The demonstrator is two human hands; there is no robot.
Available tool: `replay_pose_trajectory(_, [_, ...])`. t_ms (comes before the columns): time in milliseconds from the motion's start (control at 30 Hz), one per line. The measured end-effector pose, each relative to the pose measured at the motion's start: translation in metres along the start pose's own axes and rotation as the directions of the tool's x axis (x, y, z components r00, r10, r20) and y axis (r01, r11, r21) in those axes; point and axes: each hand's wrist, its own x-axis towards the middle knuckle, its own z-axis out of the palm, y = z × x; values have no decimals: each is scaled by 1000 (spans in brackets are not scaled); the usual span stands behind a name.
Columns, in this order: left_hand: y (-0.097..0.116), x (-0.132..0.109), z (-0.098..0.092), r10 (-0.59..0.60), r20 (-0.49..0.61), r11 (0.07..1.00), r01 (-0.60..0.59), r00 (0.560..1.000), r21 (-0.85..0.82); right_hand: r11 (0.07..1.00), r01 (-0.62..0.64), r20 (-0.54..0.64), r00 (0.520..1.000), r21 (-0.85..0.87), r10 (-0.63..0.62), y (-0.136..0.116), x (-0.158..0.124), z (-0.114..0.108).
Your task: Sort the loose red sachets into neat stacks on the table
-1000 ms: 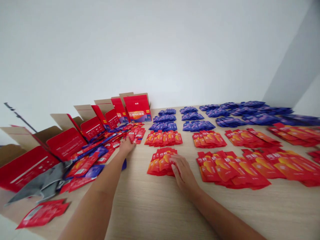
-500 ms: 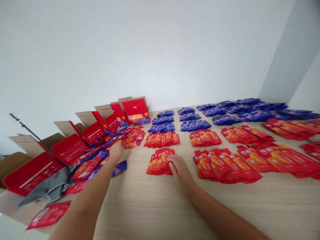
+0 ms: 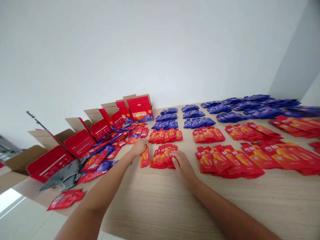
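Note:
My left hand (image 3: 139, 147) is closed on the upper end of a red-orange pouch (image 3: 144, 158), which hangs just left of a small fanned stack of red pouches (image 3: 162, 156). At the right edge of that stack rests my right hand (image 3: 182, 163), its fingers stretched out and lightly bent over the pouches. Behind the stack lies another row of red pouches (image 3: 165, 136). To the left is a loose heap of mixed red and blue pouches (image 3: 100, 158).
Open red cartons (image 3: 82, 142) line the left side, with a grey cloth item (image 3: 60, 176) and a few red pouches (image 3: 66, 199) before them. Blue pouch stacks (image 3: 200, 122) stand at the back; larger red stacks (image 3: 228, 160) lie to the right on the wooden table (image 3: 150, 200).
My left hand has moved right from the heap, bringing a red-orange pouch beside the small stack. My right hand stays at the stack. The view has shifted slightly left.

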Motion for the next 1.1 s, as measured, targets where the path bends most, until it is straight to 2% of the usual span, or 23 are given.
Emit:
replay_pose_trajectory(133, [10, 13, 25, 61, 13, 996, -60, 998, -61, 1000, -7, 1, 1000, -26, 7, 1, 0, 0])
replay_pose_trajectory(300, [8, 10, 40, 41, -60, 987, -50, 997, -152, 998, -39, -28, 999, -47, 37, 6, 0, 3])
replay_pose_trajectory(367, [5, 1, 47, -7, -98, 972, -17, 995, -236, 997, -60, -51, 997, -45, 57, 8, 0, 5])
replay_pose_trajectory(467, [2, -19, 57, -154, -144, 902, 80, 977, -424, 994, -101, -108, 989, -39, 97, 12, -1, 8])
replay_pose_trajectory(567, [7, -37, 64, -245, -114, 840, 153, 963, -520, 991, -133, -143, 981, -24, 128, 17, -2, 12])
replay_pose_trajectory(667, [17, -48, 66, -187, -74, 835, 119, 980, -537, 989, -150, -137, 980, -10, 148, 21, -2, 14])
replay_pose_trajectory(800, [26, -53, 67, -148, -88, 846, 80, 985, -527, 985, -171, -108, 980, -23, 168, 23, -3, 14])
replay_pose_trajectory(1100, [19, -50, 76, -146, -182, 867, 37, 972, -496, 982, -187, -116, 976, -26, 182, 24, -3, 16])
